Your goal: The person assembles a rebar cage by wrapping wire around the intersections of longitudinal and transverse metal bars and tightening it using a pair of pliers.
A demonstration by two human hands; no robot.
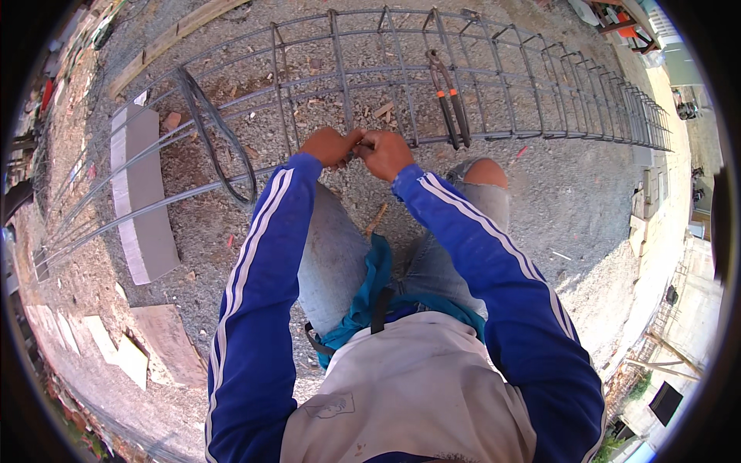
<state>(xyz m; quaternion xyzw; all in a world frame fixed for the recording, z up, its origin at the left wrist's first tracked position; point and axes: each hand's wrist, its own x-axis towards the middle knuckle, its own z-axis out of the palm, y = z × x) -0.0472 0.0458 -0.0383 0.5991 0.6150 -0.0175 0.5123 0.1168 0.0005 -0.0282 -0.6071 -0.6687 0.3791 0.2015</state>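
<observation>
A long rebar cage (337, 58) of lengthwise bars and square stirrups stretches across the ground in front of me. At its near lower bar, my left hand (330, 147) and my right hand (386, 156) meet, with fingers pinched together beside a stirrup. Whatever lies between the fingertips is too small and covered to make out. Just right of my right hand, a pair of pincers (449, 104) with dark handles and orange bands rests against the cage, jaws pointing away. Left of my hands, a bundle of dark elongated loops (212, 127) surrounds the bars.
A grey block-like slab (143, 197) lies under the bars at left. Beyond the cage is a wooden plank (176, 42). Flat board pieces (166, 343) lie at lower left. Gravel with brick fragments covers the ground, and my knees are close behind my hands.
</observation>
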